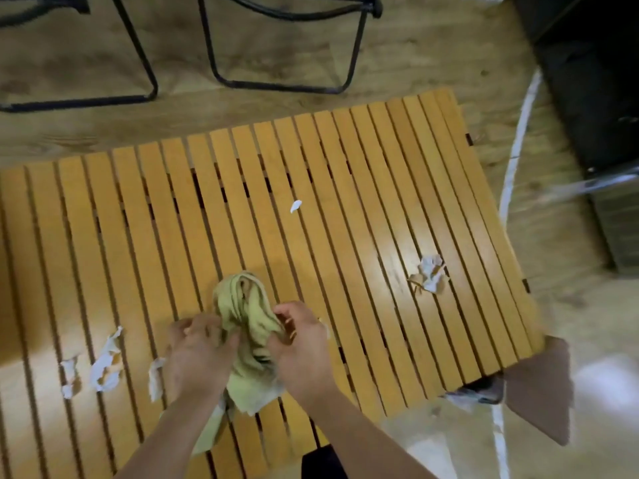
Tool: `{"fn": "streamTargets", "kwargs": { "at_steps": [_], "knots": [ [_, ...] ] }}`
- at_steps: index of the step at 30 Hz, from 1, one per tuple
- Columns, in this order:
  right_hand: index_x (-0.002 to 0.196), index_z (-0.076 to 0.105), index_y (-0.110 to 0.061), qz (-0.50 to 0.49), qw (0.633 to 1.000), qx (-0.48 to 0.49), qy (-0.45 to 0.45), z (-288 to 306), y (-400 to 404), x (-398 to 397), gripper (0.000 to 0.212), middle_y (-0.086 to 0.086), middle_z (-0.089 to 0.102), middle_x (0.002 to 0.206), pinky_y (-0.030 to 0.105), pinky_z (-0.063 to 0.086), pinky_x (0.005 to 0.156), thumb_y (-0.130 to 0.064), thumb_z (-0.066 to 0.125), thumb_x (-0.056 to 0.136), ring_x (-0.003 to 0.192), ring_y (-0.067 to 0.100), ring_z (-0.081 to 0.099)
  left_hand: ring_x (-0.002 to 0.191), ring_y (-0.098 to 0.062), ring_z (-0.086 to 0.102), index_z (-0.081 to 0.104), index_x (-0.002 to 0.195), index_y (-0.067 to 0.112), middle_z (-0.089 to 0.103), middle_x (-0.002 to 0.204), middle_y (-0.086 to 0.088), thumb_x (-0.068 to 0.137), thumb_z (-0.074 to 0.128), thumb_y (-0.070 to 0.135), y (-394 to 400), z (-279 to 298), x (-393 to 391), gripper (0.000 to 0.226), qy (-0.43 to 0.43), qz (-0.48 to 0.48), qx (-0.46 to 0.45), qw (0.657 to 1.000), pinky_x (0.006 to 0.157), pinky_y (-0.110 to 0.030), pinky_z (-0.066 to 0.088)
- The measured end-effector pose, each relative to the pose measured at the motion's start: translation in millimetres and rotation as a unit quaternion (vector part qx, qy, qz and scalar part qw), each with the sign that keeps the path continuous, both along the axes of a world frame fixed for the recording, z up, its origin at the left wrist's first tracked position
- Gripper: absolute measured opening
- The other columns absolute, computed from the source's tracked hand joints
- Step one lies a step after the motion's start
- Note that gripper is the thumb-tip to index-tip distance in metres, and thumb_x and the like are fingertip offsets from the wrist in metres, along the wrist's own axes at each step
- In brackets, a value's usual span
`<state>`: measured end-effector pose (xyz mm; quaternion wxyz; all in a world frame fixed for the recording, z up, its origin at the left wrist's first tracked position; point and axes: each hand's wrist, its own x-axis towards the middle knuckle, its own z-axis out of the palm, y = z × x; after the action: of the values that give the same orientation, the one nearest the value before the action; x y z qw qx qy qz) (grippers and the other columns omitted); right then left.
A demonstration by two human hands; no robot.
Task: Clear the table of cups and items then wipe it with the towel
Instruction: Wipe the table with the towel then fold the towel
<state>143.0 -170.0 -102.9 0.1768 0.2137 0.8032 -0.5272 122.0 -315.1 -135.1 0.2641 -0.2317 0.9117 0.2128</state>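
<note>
Table: slatted wooden table [345, 174] on a wood floor.
Towel: bunched green towel [247, 318] over the near middle of the slats.
Hands: left hand [198, 354] and right hand [302, 347] both grip the towel.
Scraps: torn paper scraps [105, 364] left of the hands; crumpled paper [428, 274] to the right; small white bit [295, 206] mid-table.
Background: black chair frames [283, 46] beyond the table.
</note>
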Motion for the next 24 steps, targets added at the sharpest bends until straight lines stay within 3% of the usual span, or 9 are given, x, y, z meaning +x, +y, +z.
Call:
{"fn": "streamTargets", "kwargs": {
  "at_steps": [2, 5, 9, 11, 13, 15, 18, 20, 24],
  "knots": [
    [0.11, 0.059, -0.026, -0.016, 0.999, 0.005, 0.05, 12, 6, -6, 0.032, -0.01, 0.057, 0.103, 0.008, 0.046, 0.068, -0.006, 0.06, 0.085, 0.086, 0.001, 0.057, 0.111, -0.034, 0.058, 0.067, 0.1, 0.015, 0.049, 0.133, -0.012, 0.091, 0.065, 0.028, 0, 1, -2, 0.015, 0.065, 0.023, 0.023, 0.997, 0.08, -0.04, 0.051],
    [0.11, 0.063, -0.02, -0.041, 0.995, 0.015, 0.095, 26, 15, -26, 0.032, -0.005, 0.059, 0.105, 0.016, 0.05, 0.073, -0.002, 0.06, 0.084, 0.089, 0.007, 0.059, 0.109, -0.031, 0.06, 0.062, 0.11, 0.006, 0.056, 0.13, -0.013, 0.094, 0.06, 0.014, -4, 7, -16, 0.018, 0.134, 0.058, 0.088, 0.985, 0.079, -0.034, 0.046],
    [0.111, 0.068, -0.011, 0.046, 0.991, 0.021, 0.12, 39, 15, -56, 0.032, -0.001, 0.061, 0.107, 0.027, 0.054, 0.082, 0.004, 0.061, 0.084, 0.093, 0.011, 0.061, 0.134, -0.013, 0.044, 0.032, 0.143, 0.021, 0.038, 0.149, 0.002, 0.08, 0.08, 0.017, -7, 29, -40, 0.079, 0.178, -0.036, 0.189, 0.965, 0.1, -0.03, 0.041],
    [0.109, 0.069, -0.008, 0.108, 0.983, -0.002, 0.15, 45, 10, -69, 0.032, 0.0, 0.061, 0.104, 0.019, 0.051, 0.08, 0.006, 0.061, 0.081, 0.09, 0.01, 0.06, 0.143, -0.006, 0.029, 0.025, 0.15, 0.034, 0.028, 0.156, 0.013, 0.07, 0.087, 0.018, -9, 41, -59, 0.103, 0.187, -0.108, 0.194, 0.957, 0.109, -0.032, 0.033],
    [0.107, 0.069, -0.01, 0.143, 0.973, -0.011, 0.18, 51, 5, -81, 0.032, -0.003, 0.059, 0.1, 0.015, 0.046, 0.076, 0.005, 0.061, 0.08, 0.085, 0.006, 0.057, 0.147, -0.012, 0.027, 0.05, 0.137, 0.032, 0.037, 0.154, 0.012, 0.068, 0.086, 0.01, -12, 50, -80, 0.08, 0.212, -0.184, 0.183, 0.942, 0.113, -0.041, 0.033],
    [0.104, 0.067, -0.014, 0.131, 0.97, -0.003, 0.204, 53, 5, -90, 0.028, -0.006, 0.058, 0.099, 0.019, 0.049, 0.075, 0.001, 0.063, 0.081, 0.085, 0.006, 0.057, 0.136, -0.022, 0.048, 0.069, 0.107, 0.02, 0.062, 0.131, 0.005, 0.068, 0.085, 0.005, -20, 57, -97, 0.045, 0.225, -0.232, 0.171, 0.931, 0.112, -0.049, 0.035],
    [0.111, 0.061, -0.018, 0.09, 0.969, 0.06, 0.221, 46, 10, -98, 0.029, -0.006, 0.059, 0.108, 0.024, 0.05, 0.084, -0.01, 0.07, 0.085, 0.099, 0.005, 0.055, 0.074, -0.014, 0.064, 0.068, 0.086, 0.022, 0.069, 0.078, 0.006, 0.072, 0.084, 0.015, -33, 73, -114, 0.022, 0.215, -0.251, 0.137, 0.934, 0.071, -0.037, 0.054],
    [0.129, 0.051, -0.023, 0.111, 0.98, 0.07, 0.151, 34, 10, -102, 0.052, -0.007, 0.054, 0.126, 0.02, 0.045, 0.096, -0.029, 0.076, 0.084, 0.115, 0.004, 0.049, 0.061, -0.011, 0.057, 0.065, 0.083, 0.022, 0.062, 0.067, 0.006, 0.075, 0.08, 0.018, -39, 84, -123, 0.017, 0.223, -0.244, 0.11, 0.937, 0.05, -0.028, 0.043],
    [0.149, 0.029, -0.028, 0.192, 0.98, 0.031, -0.035, 6, 0, -106, 0.091, -0.005, 0.049, 0.143, 0.033, 0.042, 0.107, -0.036, 0.082, 0.076, 0.131, 0.012, 0.045, 0.063, -0.02, 0.059, 0.065, 0.086, 0.015, 0.063, 0.068, -0.001, 0.08, 0.075, 0.017, -52, 107, -133, 0.012, 0.241, -0.187, 0.098, 0.947, 0.054, -0.034, 0.049]
  ]
}}
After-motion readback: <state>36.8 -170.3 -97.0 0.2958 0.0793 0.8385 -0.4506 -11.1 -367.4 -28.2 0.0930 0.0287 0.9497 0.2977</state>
